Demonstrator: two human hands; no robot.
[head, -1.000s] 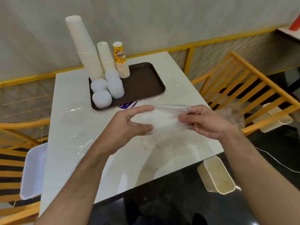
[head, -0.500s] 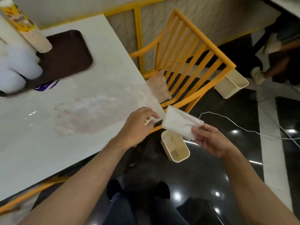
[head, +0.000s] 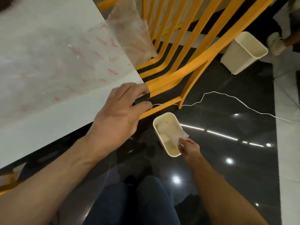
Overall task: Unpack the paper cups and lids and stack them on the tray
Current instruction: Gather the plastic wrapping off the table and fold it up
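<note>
Plastic wrapper goes into the small bin on the floor.

The right hand (head: 189, 149) pinches a crumpled clear wrapper (head: 170, 132) inside the cream bin (head: 172, 152), lower middle of the frame. The left hand (head: 121, 111) is relaxed, fingers loosely bent, holding nothing, at the corner of the white counter (head: 48, 108). Another clear bag (head: 128, 31) lies over the counter edge beside the yellow chair (head: 194, 62), at the top.

head | steep downward tilt (close) | table (head: 48, 46) corner, floor (head: 227, 168)
</note>
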